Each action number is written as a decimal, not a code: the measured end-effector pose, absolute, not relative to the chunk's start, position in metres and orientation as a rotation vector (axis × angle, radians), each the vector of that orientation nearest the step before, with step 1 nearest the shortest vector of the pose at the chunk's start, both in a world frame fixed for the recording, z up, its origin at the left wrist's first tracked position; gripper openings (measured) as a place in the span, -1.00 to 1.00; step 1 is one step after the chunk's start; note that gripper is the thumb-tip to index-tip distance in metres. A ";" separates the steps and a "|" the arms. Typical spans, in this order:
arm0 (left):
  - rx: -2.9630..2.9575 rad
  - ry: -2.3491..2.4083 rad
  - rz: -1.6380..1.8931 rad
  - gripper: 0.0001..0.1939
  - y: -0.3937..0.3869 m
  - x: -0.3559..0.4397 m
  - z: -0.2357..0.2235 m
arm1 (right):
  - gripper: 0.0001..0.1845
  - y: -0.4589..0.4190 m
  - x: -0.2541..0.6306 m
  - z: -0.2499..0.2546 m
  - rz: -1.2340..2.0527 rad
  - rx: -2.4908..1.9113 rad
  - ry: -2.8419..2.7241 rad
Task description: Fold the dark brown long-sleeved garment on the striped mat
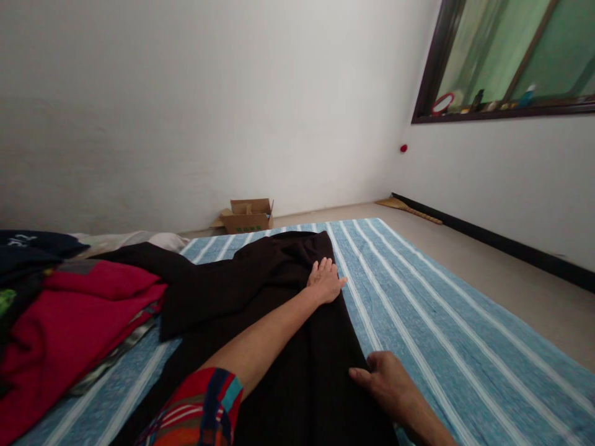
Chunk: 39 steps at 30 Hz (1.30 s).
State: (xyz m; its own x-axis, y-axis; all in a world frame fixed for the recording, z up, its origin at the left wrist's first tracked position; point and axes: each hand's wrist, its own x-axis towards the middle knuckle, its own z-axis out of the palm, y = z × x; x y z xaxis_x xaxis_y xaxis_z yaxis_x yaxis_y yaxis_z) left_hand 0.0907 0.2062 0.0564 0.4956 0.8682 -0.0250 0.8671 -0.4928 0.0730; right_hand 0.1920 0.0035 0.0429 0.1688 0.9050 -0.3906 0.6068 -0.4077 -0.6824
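My left hand (325,280) lies flat, fingers together, on dark brown trousers (260,297) spread over a blue striped mat (441,322). My right hand (388,378) rests on their near edge, fingers loosely curled. The cloth looks soft, light and limp; I'd grip its hem just past my left fingertips.

The cloth (288,322) is black. The mat (441,322) is blue with white stripes. The pile (69,322) is red. The box (247,217) is brown.
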 end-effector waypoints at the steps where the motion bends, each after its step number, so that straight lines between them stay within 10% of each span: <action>1: 2.635 1.535 0.007 -0.33 0.198 0.089 0.055 | -0.75 -0.001 0.193 0.042 1.111 -2.088 -1.440; 39: 2.596 1.173 -0.110 -0.24 0.004 0.043 0.064 | -0.70 -0.137 0.213 0.041 1.152 -2.052 -1.444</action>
